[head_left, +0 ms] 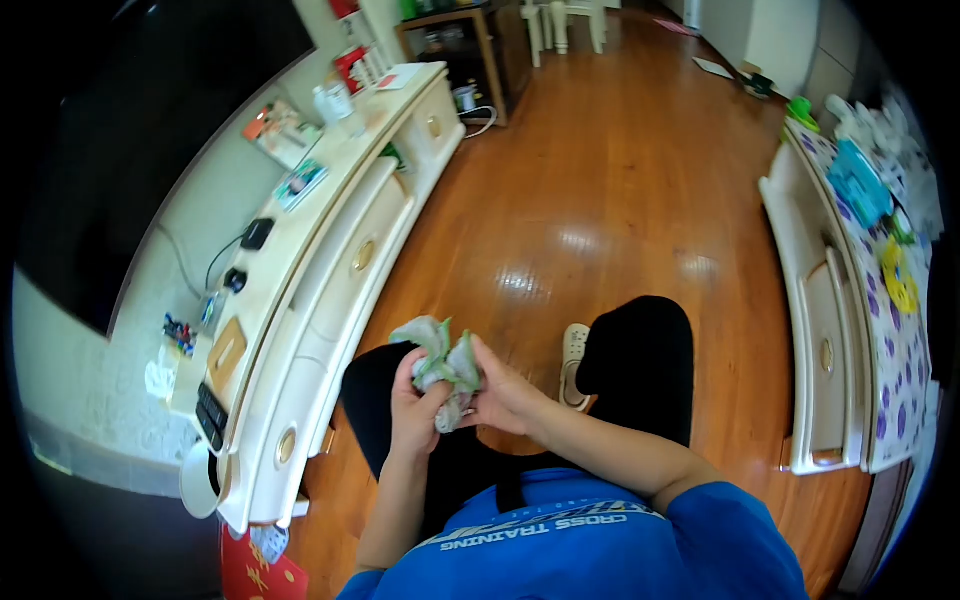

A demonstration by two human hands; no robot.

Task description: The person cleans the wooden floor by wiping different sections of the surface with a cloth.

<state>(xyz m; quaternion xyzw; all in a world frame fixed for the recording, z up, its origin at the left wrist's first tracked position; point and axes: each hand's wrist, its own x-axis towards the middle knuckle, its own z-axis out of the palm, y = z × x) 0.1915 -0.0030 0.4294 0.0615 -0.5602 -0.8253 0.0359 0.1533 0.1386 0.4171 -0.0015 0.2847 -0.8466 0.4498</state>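
Observation:
A crumpled white-and-grey cloth (436,368) with green edging is bunched up over my lap. My left hand (412,408) grips it from the left, thumb pressed into the folds. On the other side my right hand (498,392) closes around it, its lower fingers curled underneath. One loose part of the cloth flops over the top toward my left knee. Part of each hand's fingers is hidden by the fabric.
To the left runs a long cream TV cabinet (345,235) with a remote (212,416), a black box (257,234) and bottles. A cream table (815,330) with a purple-patterned cover stands right. Wooden floor (600,180) lies between them. A bin (200,482) sits at lower left.

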